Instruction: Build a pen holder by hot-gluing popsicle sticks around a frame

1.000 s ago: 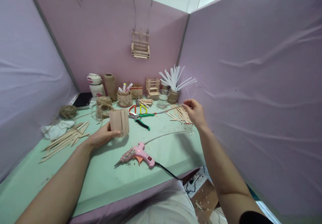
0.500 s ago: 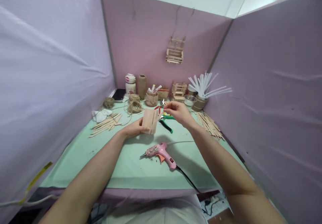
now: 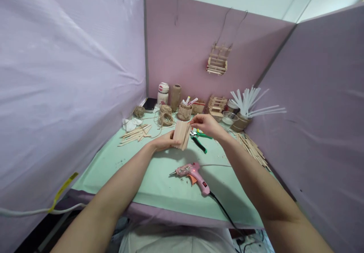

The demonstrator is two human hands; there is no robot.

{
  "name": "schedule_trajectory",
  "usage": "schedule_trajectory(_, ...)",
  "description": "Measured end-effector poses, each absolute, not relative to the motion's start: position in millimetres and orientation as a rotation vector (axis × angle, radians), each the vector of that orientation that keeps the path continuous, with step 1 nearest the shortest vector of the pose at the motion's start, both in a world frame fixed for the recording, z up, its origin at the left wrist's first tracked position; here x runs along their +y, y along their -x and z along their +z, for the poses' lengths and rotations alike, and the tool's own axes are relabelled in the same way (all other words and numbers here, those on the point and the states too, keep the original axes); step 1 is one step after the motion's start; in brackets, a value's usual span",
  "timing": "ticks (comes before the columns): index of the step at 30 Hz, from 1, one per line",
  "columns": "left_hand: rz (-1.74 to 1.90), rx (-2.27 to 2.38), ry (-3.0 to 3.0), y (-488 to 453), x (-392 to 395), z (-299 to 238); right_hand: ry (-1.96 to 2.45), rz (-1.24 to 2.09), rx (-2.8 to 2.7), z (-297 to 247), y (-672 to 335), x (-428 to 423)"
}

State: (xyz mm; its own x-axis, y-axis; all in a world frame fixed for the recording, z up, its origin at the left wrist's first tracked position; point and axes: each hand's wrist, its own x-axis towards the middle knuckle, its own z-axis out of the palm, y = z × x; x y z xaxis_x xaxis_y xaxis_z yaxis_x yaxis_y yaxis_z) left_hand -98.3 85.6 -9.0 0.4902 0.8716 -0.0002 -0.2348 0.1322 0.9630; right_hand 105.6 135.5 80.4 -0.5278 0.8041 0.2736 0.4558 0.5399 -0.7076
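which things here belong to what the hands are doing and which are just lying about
Likely in the work:
wooden piece, in the left hand, the right hand at its edge
glue gun
wooden sticks

Apparently just lying about:
phone
bottle
twine
pens

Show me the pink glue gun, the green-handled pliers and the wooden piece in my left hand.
Pink glue gun [image 3: 195, 172], head view, body.
Green-handled pliers [image 3: 199, 144], head view, lower handle.
Wooden piece [image 3: 180, 132], head view, front face.
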Motion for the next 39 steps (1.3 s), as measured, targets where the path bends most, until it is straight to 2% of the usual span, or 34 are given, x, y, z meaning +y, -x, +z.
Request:
schedule_trajectory(28,0.856,0.810,-1.305,95,87,-17,1.089,0.577,-2.215,72,-97,130)
schedule_trajectory(39,0.905,1.087,-1.783,104,100,-30,0.993,0.192,-2.289,59,-99,119)
